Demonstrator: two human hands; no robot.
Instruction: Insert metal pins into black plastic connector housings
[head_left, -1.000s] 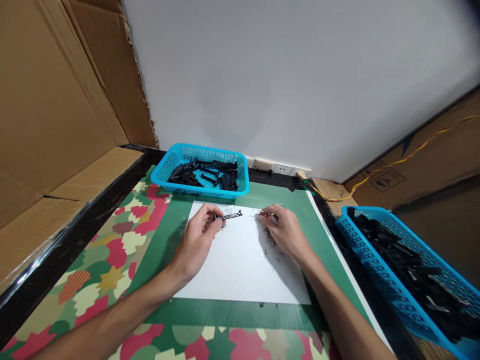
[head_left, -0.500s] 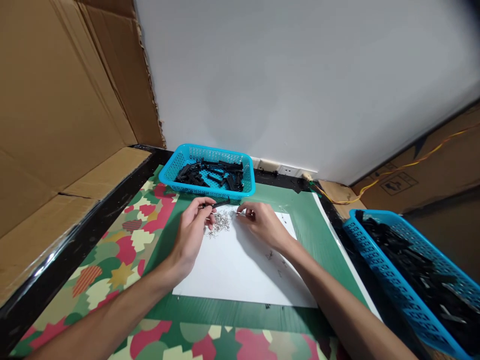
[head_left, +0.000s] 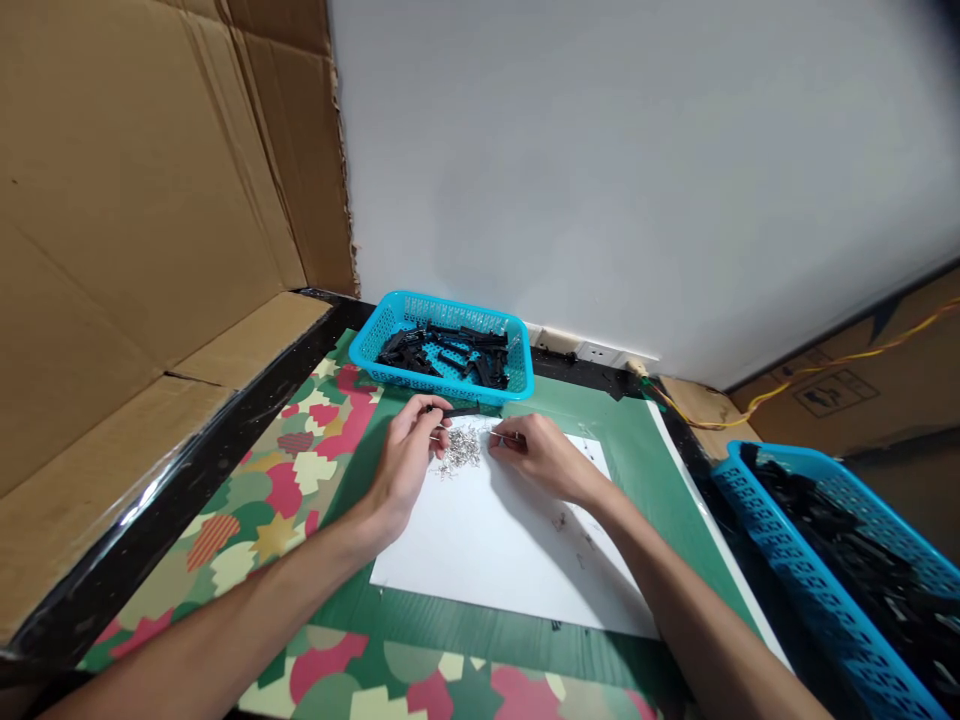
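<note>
My left hand is closed around a slim black plastic piece, whose free end points right. A thin pale sliver shows by its fingertips. Below those fingers lies a pile of small silver metal bits, on a white sheet. To the right of the pile, my right hand pinches a tiny thin metal piece, which pokes out leftward. Its exact shape is too small to make out. The two hands are apart, with the pile between them.
A blue basket with several black plastic pieces stands against the wall. Another blue basket, full of black parts, is at the right. Cardboard rises on the left; sockets and a yellow cable are at the back.
The whole view has shifted, so everything sits further right in the picture. Both hands keep their holds; the black piece in my left hand lies slightly flatter.
</note>
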